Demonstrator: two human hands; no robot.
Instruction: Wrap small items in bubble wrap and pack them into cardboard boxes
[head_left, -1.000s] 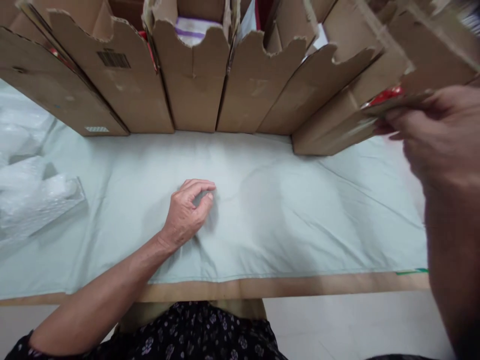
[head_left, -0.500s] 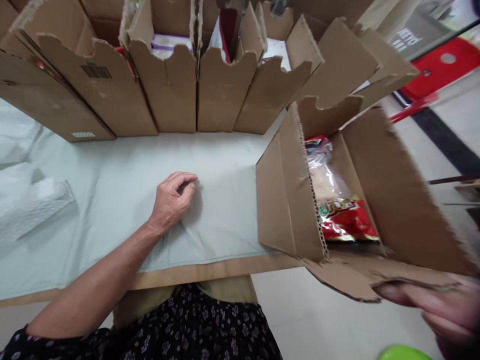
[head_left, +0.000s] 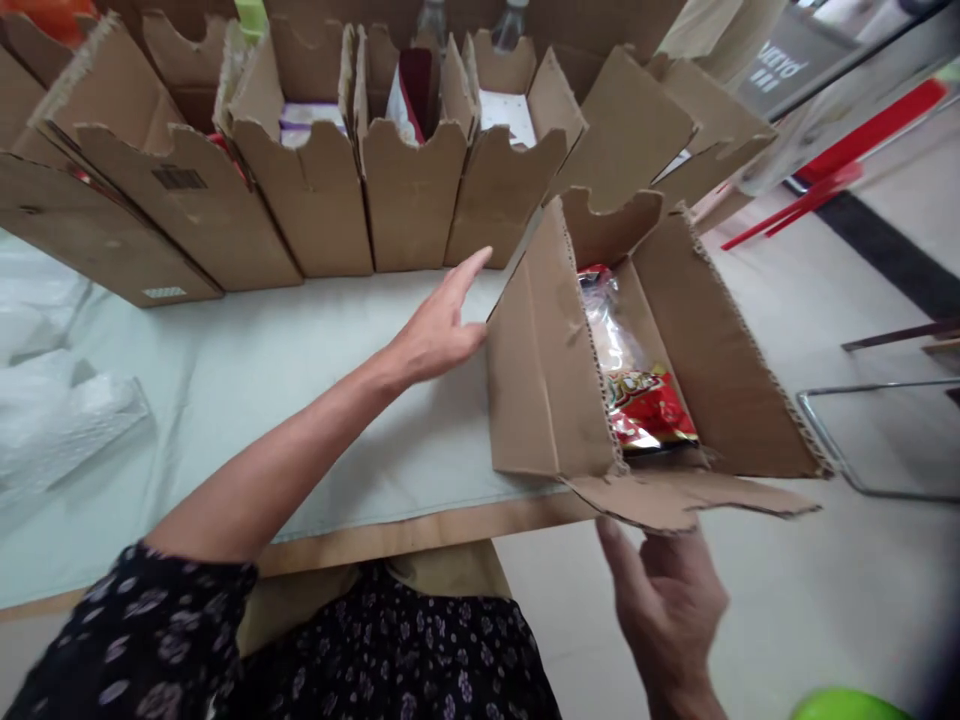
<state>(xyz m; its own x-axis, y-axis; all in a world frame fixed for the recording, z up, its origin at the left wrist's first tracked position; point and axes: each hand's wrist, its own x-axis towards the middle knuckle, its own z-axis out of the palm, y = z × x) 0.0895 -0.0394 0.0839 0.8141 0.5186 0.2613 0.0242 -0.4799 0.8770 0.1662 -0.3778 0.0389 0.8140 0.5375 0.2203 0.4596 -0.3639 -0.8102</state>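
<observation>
My left hand (head_left: 444, 325) is over the table, fingers stretched out and thumb apart, holding nothing. Its thumb tip is close to the left wall of an open cardboard box (head_left: 529, 375); I cannot tell whether they touch. Inside that box lie a shiny red food packet (head_left: 651, 405) and a clear plastic packet (head_left: 611, 335). Below the box's front flap (head_left: 675, 500) is my right hand (head_left: 667, 600), its thumb spread from the fingers. The flap hides the right fingertips, so contact with the box is unclear.
A row of tall cardboard bins (head_left: 300, 200) lines the back of the table, several holding goods. Bubble wrap (head_left: 67, 420) lies on the pale tablecloth (head_left: 225, 370) at left. Metal tubing (head_left: 847, 460) stands to the right, and a green object (head_left: 847, 705) is at the bottom right.
My left hand has opened from a loose curl and reached right to the box. My right hand has left the flap's right end and moved left beneath it. The view has shifted a little.
</observation>
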